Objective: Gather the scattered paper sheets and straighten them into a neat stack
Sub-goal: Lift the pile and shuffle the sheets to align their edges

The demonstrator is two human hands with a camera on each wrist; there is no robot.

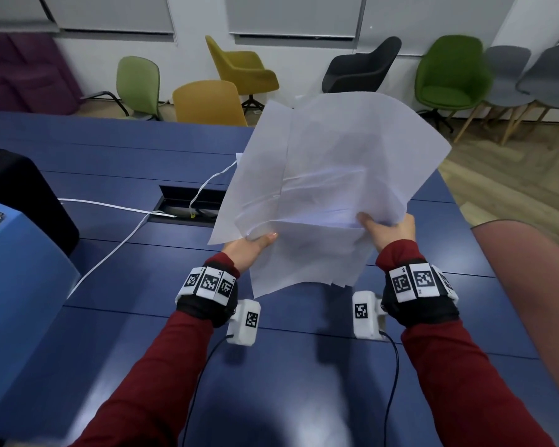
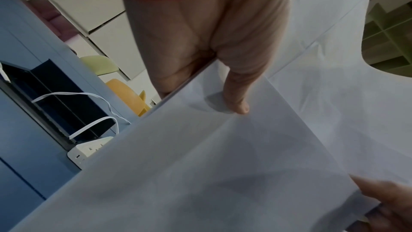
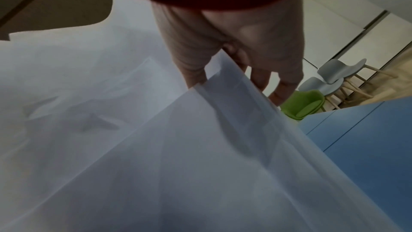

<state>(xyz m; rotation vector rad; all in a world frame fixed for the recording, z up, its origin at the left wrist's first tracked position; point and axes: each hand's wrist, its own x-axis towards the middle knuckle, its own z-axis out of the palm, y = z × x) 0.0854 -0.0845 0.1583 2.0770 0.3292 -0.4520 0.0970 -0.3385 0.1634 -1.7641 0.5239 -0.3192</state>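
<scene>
Several white paper sheets [image 1: 323, 175] form a loose, fanned bundle held up above the blue table [image 1: 117, 253], their edges out of line. My left hand [image 1: 255, 245] grips the bundle's lower left side, thumb on the front and fingers hidden behind. My right hand [image 1: 388, 232] grips the right side the same way. In the left wrist view the sheets [image 2: 223, 165] fill the frame and the left hand [image 2: 236, 94] pinches them with its thumb on top. In the right wrist view the sheets [image 3: 133, 147] are pinched by the right hand [image 3: 223, 70], fingers behind the edge.
A cable hatch [image 1: 188, 204] with white cables [image 1: 117, 256] lies open in the table left of the sheets, with a white power strip [image 2: 89, 149] beside it. A blue case [image 1: 17, 285] stands at the left. Chairs [image 1: 449, 75] line the far wall.
</scene>
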